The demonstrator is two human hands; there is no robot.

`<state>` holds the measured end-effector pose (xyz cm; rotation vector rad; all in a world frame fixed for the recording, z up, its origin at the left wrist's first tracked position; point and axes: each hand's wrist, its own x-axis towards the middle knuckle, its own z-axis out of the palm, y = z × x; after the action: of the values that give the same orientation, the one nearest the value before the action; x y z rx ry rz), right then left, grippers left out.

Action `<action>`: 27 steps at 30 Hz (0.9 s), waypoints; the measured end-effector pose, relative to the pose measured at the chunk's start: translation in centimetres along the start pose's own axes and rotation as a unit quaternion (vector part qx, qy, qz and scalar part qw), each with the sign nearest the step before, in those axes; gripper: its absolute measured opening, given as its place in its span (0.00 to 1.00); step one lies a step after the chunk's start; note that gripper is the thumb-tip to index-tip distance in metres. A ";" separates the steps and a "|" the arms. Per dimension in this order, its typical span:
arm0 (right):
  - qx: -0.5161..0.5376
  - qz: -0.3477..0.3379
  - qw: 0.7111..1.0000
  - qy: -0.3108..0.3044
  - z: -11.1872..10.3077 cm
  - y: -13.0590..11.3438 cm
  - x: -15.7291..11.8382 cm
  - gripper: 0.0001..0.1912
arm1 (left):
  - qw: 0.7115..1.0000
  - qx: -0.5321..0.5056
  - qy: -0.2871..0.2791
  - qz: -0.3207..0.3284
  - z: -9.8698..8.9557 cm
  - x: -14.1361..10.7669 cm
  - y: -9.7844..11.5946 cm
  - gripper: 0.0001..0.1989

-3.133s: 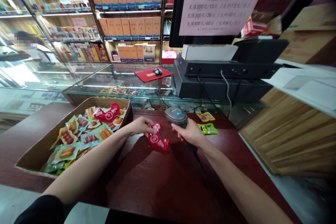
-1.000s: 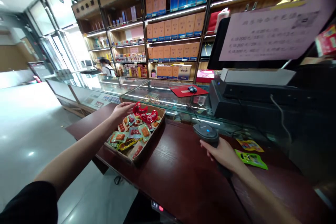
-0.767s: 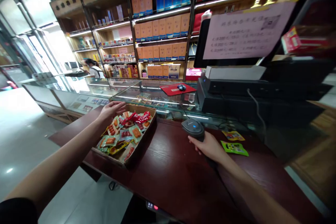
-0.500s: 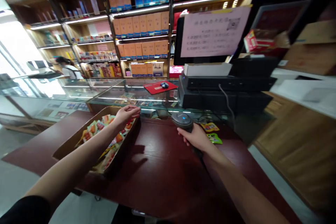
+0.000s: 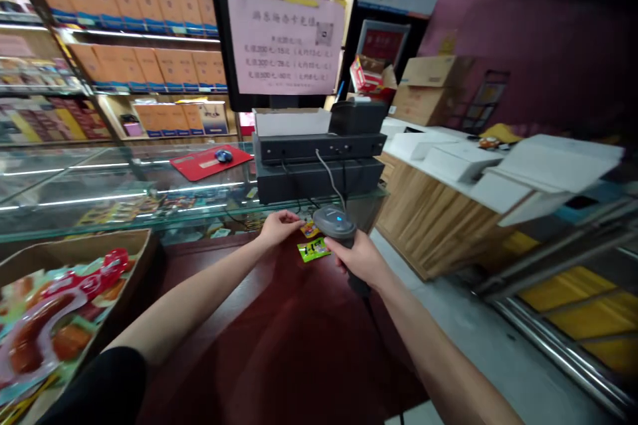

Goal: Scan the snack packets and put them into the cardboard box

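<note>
My right hand (image 5: 359,256) is wrapped round the handle of a dark grey handheld scanner (image 5: 335,222) with a blue light on its head. Below and left of the scanner head, a green packet (image 5: 313,250) lies on the dark red table (image 5: 239,345). My left hand (image 5: 280,228) reaches to an orange-yellow packet (image 5: 310,230) behind the green one, its curled fingertips at the packet's left edge; whether they grip it cannot be made out. At the left, a cardboard box (image 5: 144,259) holds several wrapped snacks, among them a sausage in clear plastic (image 5: 42,329).
Behind the table stands a glass counter (image 5: 124,176) with a red mat (image 5: 194,167) and a mouse (image 5: 224,156). Black equipment (image 5: 319,176) sits below a monitor with a pink sign (image 5: 284,40). A wooden cabinet (image 5: 428,226) is at the right.
The view has turned right. My left hand has moved from above the snack box to the orange-yellow packet. The scanner is still in my right hand, now closer to the packets.
</note>
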<state>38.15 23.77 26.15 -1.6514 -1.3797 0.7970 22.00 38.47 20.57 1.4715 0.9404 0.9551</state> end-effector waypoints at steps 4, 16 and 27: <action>-0.004 0.029 1.000 0.011 -1.8 1.0 -0.4 0.14 | 0.990 0.127 -0.029 0.053 2.6 3.3 -2.3 0.12; -0.012 0.046 0.999 0.014 -1.7 1.3 -1.6 0.15 | 0.881 0.467 -0.071 0.027 3.5 3.9 -3.2 0.15; 0.037 -0.003 0.999 -0.008 6.6 -4.6 -2.0 0.15 | 0.982 -0.140 0.062 -0.108 -6.1 -3.9 -1.2 0.17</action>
<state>29.92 23.35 27.07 -1.5863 -1.3492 0.8501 14.87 37.11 19.62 1.0607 0.9890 0.9809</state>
